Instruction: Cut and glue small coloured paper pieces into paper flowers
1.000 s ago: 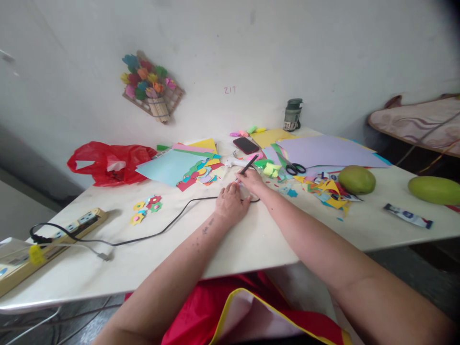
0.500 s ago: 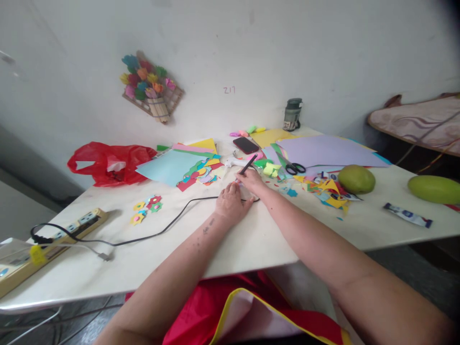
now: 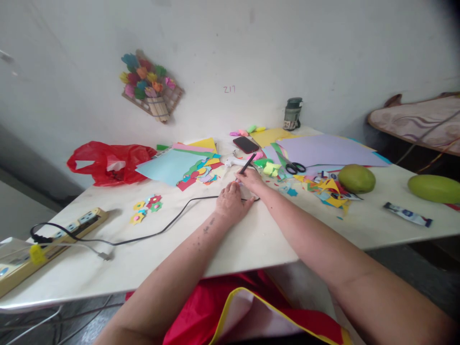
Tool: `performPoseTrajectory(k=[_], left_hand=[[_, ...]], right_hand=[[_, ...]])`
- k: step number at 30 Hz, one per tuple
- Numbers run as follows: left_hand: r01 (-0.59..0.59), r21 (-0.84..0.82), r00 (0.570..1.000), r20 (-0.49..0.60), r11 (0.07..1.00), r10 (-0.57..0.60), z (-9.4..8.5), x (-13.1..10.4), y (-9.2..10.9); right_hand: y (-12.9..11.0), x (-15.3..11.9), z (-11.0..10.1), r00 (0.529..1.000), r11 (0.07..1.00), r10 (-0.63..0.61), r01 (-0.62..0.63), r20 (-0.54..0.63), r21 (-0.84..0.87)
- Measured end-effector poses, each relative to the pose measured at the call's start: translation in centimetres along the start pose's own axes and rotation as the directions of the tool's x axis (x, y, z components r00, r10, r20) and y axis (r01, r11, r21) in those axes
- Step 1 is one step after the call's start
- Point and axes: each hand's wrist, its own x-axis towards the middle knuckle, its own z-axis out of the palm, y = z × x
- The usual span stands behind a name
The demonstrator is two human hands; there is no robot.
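A dark pen (image 3: pixel 247 164) is pinched in my right hand (image 3: pixel 250 179), its upper end leaning up to the right. Just below and left, my left hand (image 3: pixel 230 202) lies on the white table (image 3: pixel 247 244), fingers pointing forward, its fingertips by a small piece that is mostly covered. The pen's tip is hidden at the fingers. A white glue gun (image 3: pixel 235 162) lies beyond both hands. Black-handled scissors (image 3: pixel 295 168) rest to their right, and several paper flowers (image 3: pixel 147 208) sit at the left.
A black cord (image 3: pixel 161 233) runs from the power strip (image 3: pixel 86 220) to my hands. Also present are a red bag (image 3: pixel 136 163), a phone (image 3: pixel 246 144), coloured sheets (image 3: pixel 323 148), paper scraps (image 3: pixel 332 191), two green fruits (image 3: pixel 356 178), a tube (image 3: pixel 408 214) and a tumbler (image 3: pixel 292 115).
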Motion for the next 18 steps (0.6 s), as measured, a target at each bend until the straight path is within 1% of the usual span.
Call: performPoseTrajectory(k=[18], left_hand=[[0.000, -0.003, 1.000, 0.001, 1.000, 0.000, 0.11, 0.03, -0.05]], right_hand=[[0.13, 0.18, 0.13, 1.000, 1.000, 0.002, -0.002, 0.003, -0.023]])
